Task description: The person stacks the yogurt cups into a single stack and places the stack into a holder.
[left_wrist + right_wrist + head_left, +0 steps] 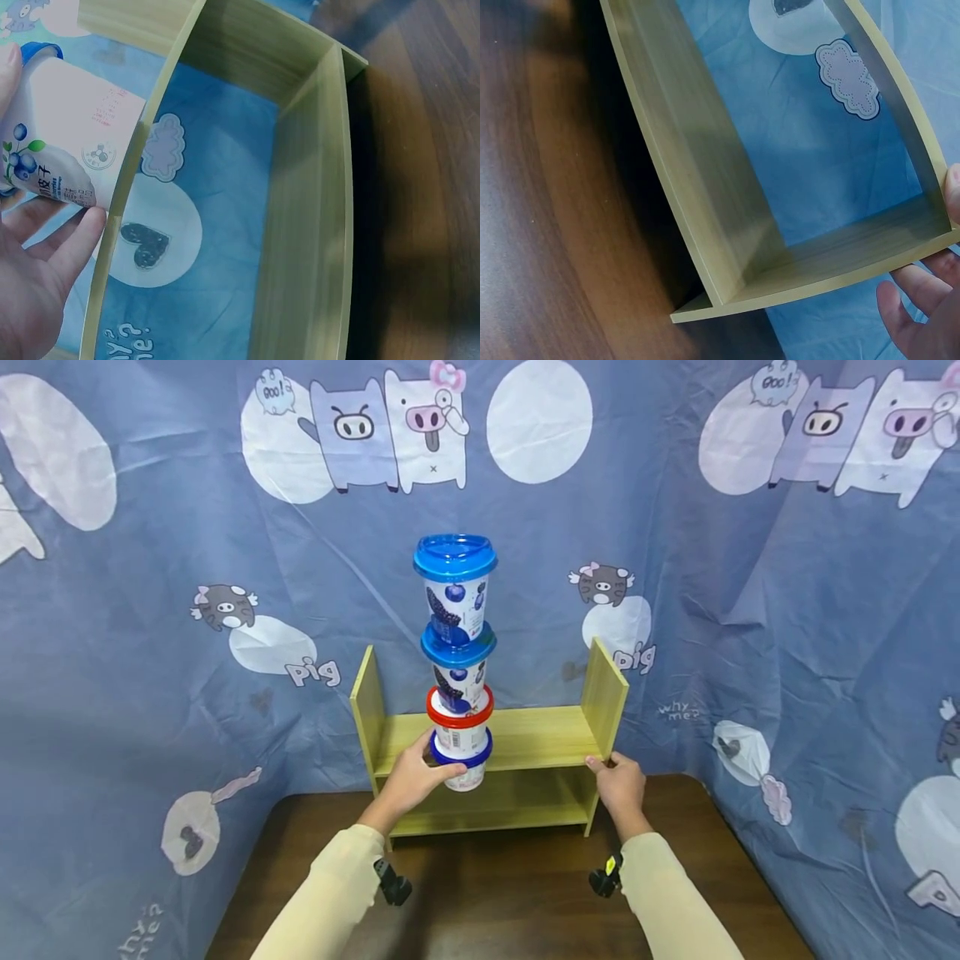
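Several lidded paper cups stand upright in a stack in front of a wooden two-tier shelf (540, 739). My left hand (416, 781) grips the lowest cup (467, 778), which has a dark blue lid. Above it come a red-lidded cup (460, 742), a blue-lidded cup (459, 687) and a larger cup (459, 606) with a bright blue lid. Blueberries are printed on the white cup (71, 124) in the left wrist view; whether its base touches the upper board cannot be told. My right hand (621, 785) pinches the shelf's right side panel (870, 262), thumb inside, fingers outside.
The shelf stands near the back of a dark brown wooden table (510, 902). A blue cloth (360, 543) with pig pictures hangs behind and on both sides. Black wrist cameras show below both sleeves.
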`<state>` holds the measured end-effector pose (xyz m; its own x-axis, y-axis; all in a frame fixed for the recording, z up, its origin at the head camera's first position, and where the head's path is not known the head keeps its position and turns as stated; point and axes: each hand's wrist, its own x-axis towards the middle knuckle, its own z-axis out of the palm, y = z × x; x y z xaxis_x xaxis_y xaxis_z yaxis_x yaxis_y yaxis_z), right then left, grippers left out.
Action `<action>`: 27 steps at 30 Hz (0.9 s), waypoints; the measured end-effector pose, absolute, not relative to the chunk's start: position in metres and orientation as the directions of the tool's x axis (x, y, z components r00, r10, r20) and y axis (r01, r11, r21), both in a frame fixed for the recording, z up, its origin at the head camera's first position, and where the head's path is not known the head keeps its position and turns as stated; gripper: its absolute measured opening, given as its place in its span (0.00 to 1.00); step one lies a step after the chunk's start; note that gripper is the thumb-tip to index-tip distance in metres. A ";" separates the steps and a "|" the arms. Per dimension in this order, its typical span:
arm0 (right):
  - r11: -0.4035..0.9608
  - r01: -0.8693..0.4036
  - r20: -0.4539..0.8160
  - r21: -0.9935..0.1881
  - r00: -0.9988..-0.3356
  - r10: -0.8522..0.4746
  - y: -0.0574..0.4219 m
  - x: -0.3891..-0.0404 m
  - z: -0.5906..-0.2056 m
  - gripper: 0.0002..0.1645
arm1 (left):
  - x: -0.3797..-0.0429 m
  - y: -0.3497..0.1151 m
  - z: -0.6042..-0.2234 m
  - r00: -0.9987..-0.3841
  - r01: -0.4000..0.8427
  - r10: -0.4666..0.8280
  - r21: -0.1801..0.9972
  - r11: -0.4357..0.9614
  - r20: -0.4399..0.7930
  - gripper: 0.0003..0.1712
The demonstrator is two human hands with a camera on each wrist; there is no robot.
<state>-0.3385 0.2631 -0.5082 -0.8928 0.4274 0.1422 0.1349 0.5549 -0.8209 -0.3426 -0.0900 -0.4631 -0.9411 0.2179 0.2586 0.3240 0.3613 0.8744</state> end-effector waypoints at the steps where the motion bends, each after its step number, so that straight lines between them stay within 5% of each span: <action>1: 0.555 0.132 0.144 -0.821 -0.893 0.425 0.262 -0.338 -0.508 0.19 | -0.344 -0.090 -0.463 -0.942 0.321 0.218 0.875 0.362 0.255 0.46; 27: 0.570 0.113 0.187 -0.814 -0.878 0.441 0.263 -0.341 -0.511 0.18 | -0.382 -0.073 -0.457 -0.951 0.268 0.250 0.884 0.384 0.180 0.50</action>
